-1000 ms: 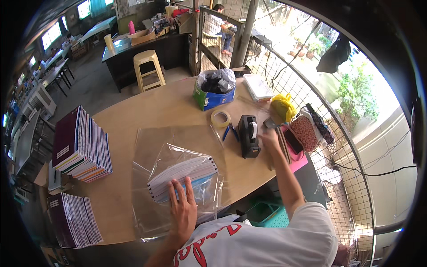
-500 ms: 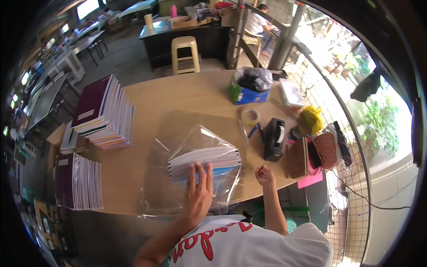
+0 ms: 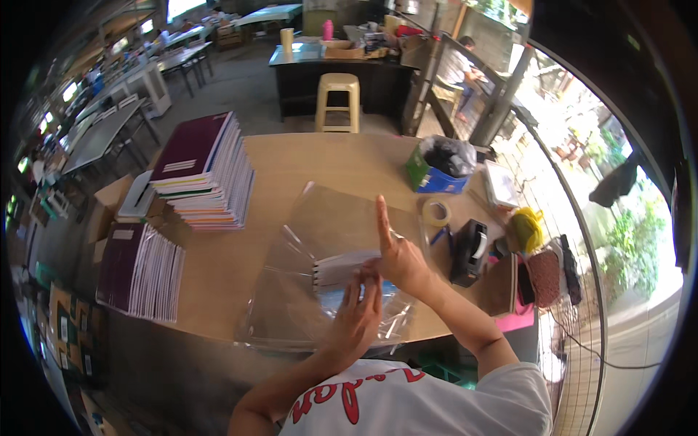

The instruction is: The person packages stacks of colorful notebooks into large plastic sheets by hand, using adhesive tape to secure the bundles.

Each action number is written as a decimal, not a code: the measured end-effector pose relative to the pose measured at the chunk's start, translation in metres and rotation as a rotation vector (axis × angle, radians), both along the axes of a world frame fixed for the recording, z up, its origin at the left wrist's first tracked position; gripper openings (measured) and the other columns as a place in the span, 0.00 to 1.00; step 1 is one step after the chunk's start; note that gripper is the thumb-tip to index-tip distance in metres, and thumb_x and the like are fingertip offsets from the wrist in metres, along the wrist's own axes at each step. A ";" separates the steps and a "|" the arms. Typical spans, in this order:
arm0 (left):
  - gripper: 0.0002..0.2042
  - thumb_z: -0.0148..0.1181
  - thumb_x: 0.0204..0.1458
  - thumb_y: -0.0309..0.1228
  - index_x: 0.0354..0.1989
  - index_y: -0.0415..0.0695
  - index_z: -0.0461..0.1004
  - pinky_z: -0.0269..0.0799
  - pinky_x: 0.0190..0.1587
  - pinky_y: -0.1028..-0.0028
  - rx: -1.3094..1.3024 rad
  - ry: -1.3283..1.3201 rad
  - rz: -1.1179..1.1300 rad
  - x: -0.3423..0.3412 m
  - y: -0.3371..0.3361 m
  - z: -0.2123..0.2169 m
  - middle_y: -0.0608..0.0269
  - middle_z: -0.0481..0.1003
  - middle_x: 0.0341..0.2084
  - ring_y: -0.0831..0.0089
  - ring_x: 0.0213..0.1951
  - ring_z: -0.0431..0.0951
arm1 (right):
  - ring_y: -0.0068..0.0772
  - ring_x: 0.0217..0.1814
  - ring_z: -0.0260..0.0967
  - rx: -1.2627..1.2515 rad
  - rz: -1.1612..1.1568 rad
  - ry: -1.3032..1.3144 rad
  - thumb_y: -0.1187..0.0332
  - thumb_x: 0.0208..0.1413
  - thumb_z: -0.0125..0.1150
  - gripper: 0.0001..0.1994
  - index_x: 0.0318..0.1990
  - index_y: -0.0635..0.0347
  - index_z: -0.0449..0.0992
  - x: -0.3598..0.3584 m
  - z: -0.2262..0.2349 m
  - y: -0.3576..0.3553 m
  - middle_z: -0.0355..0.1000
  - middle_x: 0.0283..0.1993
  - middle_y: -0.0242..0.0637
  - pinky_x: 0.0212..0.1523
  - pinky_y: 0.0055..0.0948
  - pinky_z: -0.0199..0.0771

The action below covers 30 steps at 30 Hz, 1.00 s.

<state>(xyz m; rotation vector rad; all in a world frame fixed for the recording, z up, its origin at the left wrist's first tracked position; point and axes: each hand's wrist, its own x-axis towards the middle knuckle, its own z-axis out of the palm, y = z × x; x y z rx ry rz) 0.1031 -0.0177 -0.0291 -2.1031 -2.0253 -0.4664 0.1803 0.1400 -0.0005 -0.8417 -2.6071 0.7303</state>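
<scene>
A stack of spiral-bound notebooks lies in a clear plastic bag near the front of the table. Its white page edges and a bit of blue show through the film. My left hand rests on the wrapped stack, fingers stretched and slightly bent, pressing the plastic. Just beside it, my right hand is over the stack's right end. Its index finger points up and away while the other fingers are curled in. The thumb side meets my left fingertips; whatever it pinches, if anything, is too small to make out.
Purple-covered notebooks form a tall stack and a lower stack at left. On the right are a tape roll, blue pens, a black tape dispenser, a box holding dark plastic and a yellow bag. A stool stands beyond.
My right hand has moved left from beside the tape dispenser to the wrapped stack, its index finger now extended. My left hand stays on the stack. The whole view has shifted.
</scene>
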 end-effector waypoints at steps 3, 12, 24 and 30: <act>0.30 0.57 0.48 0.24 0.64 0.34 0.62 0.66 0.61 0.60 0.138 -0.094 -0.035 -0.007 -0.003 -0.001 0.43 0.70 0.51 0.50 0.55 0.72 | 0.56 0.34 0.77 0.190 -0.046 -0.119 0.62 0.42 0.76 0.63 0.74 0.54 0.27 0.001 0.004 0.002 0.78 0.37 0.54 0.35 0.46 0.76; 0.31 0.71 0.47 0.37 0.61 0.47 0.70 0.70 0.57 0.60 0.348 -1.172 -0.254 -0.079 -0.020 0.039 0.54 0.75 0.50 0.61 0.51 0.76 | 0.49 0.59 0.59 0.384 0.142 -0.028 0.61 0.20 0.82 0.50 0.63 0.47 0.68 0.088 0.014 -0.035 0.69 0.51 0.38 0.56 0.47 0.60; 0.05 0.69 0.48 0.33 0.34 0.54 0.82 0.65 0.50 0.62 0.233 -0.614 -0.203 -0.080 0.007 -0.007 0.72 0.75 0.35 0.66 0.42 0.76 | 0.41 0.50 0.70 -0.127 0.236 0.643 0.68 0.42 0.76 0.17 0.41 0.62 0.80 0.076 0.000 -0.033 0.75 0.46 0.44 0.48 0.33 0.69; 0.06 0.71 0.45 0.34 0.33 0.55 0.83 0.65 0.47 0.65 0.156 -0.628 -0.160 -0.085 0.006 0.003 0.70 0.75 0.34 0.69 0.39 0.75 | 0.50 0.59 0.59 0.090 0.135 0.164 0.63 0.25 0.82 0.47 0.62 0.55 0.69 0.094 0.021 -0.015 0.64 0.58 0.44 0.59 0.44 0.63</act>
